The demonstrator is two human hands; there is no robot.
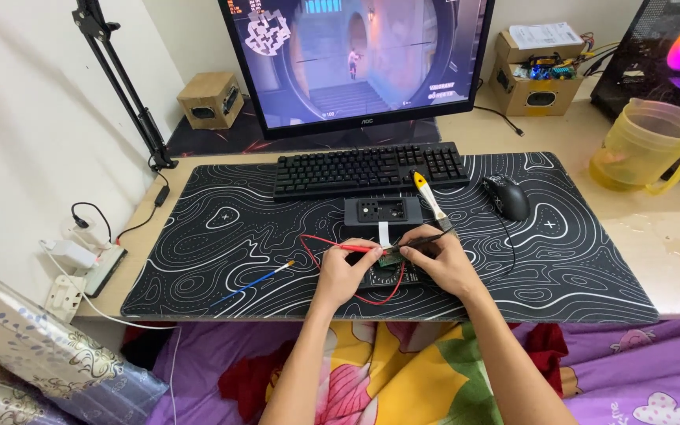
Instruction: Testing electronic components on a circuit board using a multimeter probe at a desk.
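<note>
Head view: the left hand (345,271) pinches a red probe (348,247) and the right hand (440,260) grips a black probe (426,238), both tips meeting on a small green board (389,260) lying on the mat (222,236) over the tabletop (670,236). Just behind sit a dark panel (382,210), a yellow-handled brush (429,194), a keyboard (367,168) and a mouse (507,196); a blue brush (252,283) lies well left.

A matt cloth desk mat (222,236), black with white lines, was spread over a smooth pale wooden desk (670,236). The keyboard (367,169) and mouse (507,197) were made of black plastic, the mouse faintly glossy. A translucent yellow plastic jug (647,145) was seen, and brown cardboard boxes (533,86). The monitor (356,55) screen looked glossy. Printed cloth (403,378) was laid below.
</note>
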